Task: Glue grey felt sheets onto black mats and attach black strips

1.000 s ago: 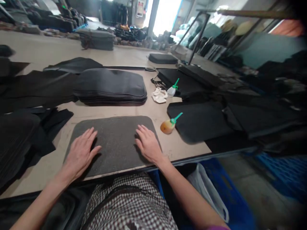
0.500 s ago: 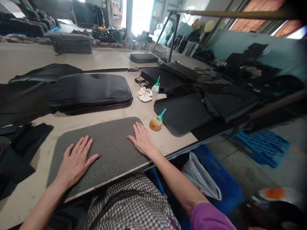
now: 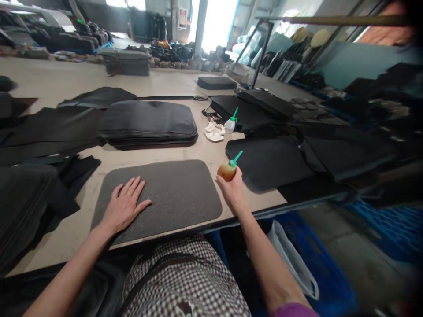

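A dark grey rounded rectangular panel (image 3: 175,189) lies flat at the table's front edge. My left hand (image 3: 124,204) rests on its left part, palm down with the fingers spread. Just beyond the panel's right side, my right hand (image 3: 234,187) is wrapped round a squeeze bottle (image 3: 226,172) of amber liquid with a green nozzle. The bottle stands nearly upright, its nozzle pointing up and to the right. Part of its right side is hidden by my fingers.
Behind the panel sits a stack of black panels (image 3: 148,121). A white squeeze bottle (image 3: 230,125) and a crumpled white cloth (image 3: 214,131) are farther back. Another black panel (image 3: 267,160) lies to the right. Dark sheets (image 3: 26,211) are piled at left; a blue pallet (image 3: 317,259) is below.
My right hand has left the panel's right end and closed round the amber bottle. My left hand stays flat on the panel. The view has shifted to the left.
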Motion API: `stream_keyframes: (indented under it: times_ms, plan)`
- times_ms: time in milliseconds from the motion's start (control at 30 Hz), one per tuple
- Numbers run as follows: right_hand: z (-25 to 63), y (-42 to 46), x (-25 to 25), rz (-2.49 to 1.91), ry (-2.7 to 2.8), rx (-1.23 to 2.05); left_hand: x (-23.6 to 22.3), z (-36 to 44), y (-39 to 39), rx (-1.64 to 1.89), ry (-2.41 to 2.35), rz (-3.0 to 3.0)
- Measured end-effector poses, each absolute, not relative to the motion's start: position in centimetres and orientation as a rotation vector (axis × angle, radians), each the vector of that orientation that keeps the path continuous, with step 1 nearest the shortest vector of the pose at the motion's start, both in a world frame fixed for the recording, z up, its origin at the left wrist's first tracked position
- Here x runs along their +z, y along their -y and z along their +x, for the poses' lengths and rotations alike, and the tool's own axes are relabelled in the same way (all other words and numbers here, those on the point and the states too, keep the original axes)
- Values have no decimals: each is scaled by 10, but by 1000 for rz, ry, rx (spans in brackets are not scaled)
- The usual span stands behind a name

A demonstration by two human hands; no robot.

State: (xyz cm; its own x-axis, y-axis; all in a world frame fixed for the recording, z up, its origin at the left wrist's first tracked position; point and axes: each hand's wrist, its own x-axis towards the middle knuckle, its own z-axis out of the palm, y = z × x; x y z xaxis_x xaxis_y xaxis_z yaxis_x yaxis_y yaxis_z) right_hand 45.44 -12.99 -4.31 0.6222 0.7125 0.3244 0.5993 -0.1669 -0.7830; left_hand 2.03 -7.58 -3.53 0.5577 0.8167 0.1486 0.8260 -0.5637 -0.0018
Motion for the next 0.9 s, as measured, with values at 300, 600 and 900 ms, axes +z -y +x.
stream_keyframes:
  times_ms: [300, 600, 900]
  plan:
    - [421, 110, 19, -1210, 941, 782, -25, 23, 81, -227, 1517, -2727]
    - [278, 83, 67, -1099, 1662, 1121, -9, 50, 120, -380, 1608, -2742]
    - [191, 66, 41, -963, 2126, 1131, -34, 61, 127, -323, 1919, -2778]
